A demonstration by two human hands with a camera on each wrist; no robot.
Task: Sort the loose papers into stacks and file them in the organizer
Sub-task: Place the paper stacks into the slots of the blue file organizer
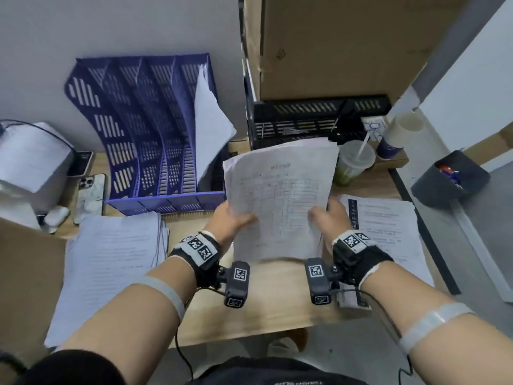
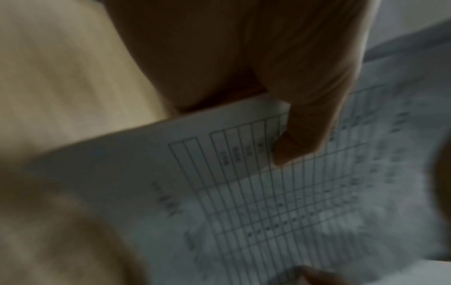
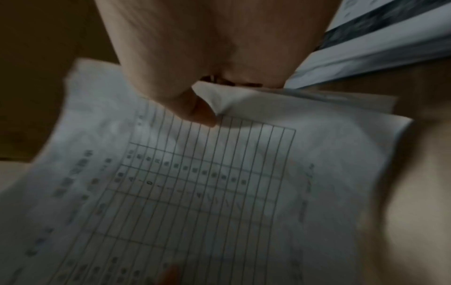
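Note:
Both hands hold a sheaf of table-printed papers [image 1: 280, 195] above the middle of the wooden desk [image 1: 272, 307]. My left hand [image 1: 231, 220] grips its left edge, thumb on top [image 2: 292, 146]. My right hand [image 1: 330, 215] grips the right edge, thumb pressed on the printed grid [image 3: 195, 110]. The same sheaf fills both wrist views [image 2: 280, 202] [image 3: 207, 183]. The blue slotted organizer [image 1: 150, 140] stands behind and to the left; its rightmost slot holds white sheets [image 1: 211, 126]. One paper stack [image 1: 111, 268] lies at the left, another [image 1: 385, 234] at the right.
A black mesh tray [image 1: 311, 120] under cardboard boxes [image 1: 341, 43] stands behind the sheaf. A green drink cup with a straw [image 1: 351, 165] and paper cups [image 1: 399, 137] sit at the back right. Two phones [image 1: 88, 195] and a grey device [image 1: 30, 159] lie left. A dark bin [image 1: 449, 179] hangs right.

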